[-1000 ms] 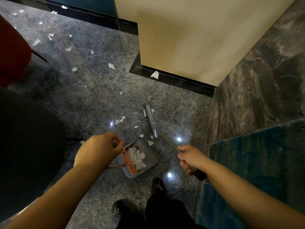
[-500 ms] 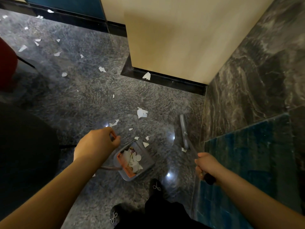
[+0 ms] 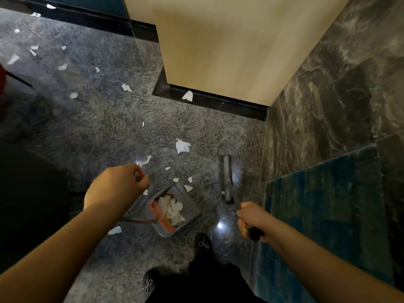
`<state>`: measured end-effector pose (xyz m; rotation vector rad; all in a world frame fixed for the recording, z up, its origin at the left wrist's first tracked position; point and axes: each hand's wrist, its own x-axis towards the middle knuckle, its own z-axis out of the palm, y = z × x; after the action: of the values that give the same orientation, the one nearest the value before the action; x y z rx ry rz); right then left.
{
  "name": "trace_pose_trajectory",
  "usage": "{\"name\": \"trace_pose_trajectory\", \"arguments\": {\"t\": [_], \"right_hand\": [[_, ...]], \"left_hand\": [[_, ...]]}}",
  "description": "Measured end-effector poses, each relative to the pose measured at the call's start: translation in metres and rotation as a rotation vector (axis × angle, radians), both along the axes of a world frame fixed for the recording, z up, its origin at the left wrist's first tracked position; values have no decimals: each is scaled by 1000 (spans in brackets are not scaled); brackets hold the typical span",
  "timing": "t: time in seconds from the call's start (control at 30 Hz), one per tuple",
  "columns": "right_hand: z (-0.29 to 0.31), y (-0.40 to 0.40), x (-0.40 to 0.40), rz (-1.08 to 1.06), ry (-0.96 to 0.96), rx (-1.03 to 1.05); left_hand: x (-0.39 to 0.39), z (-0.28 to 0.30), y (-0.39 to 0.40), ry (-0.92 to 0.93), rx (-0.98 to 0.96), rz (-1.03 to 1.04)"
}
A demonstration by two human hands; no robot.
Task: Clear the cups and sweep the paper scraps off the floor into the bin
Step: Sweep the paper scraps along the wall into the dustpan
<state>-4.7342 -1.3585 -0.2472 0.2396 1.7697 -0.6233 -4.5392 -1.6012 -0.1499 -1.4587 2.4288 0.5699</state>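
The polished grey stone floor [image 3: 91, 132] ran into a corner of marble wall. Nearest, the left hand [image 3: 118, 184] curled round the dustpan's handle, holding the dustpan [image 3: 172, 212] mouth-forward, already part full. The right hand [image 3: 251, 219] gripped the broom [image 3: 227, 178] – its head parked beside the wall, probably for another stroke. Paper scraps [image 3: 182, 146] lay just ahead; more trailed toward the far left.

Bare forearms, black trousers [image 3: 209, 281], dark shoes [image 3: 203, 242] with seemingly silvery bow ornaments.
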Motion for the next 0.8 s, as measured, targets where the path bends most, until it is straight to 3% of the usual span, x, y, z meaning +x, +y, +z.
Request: {"name": "trace_pose_trajectory", "arguments": {"t": [0.3,0.53,0.8], "right_hand": [[14,-50,17,-133,-106,-121],[19,-73,55,65,-78,-175],[41,-97,110,223,-125,-199]], "left_hand": [[15,1,6,8,-18,-5],[61,6,19,25,50,19],[157,30,26,130,42,243]]}}
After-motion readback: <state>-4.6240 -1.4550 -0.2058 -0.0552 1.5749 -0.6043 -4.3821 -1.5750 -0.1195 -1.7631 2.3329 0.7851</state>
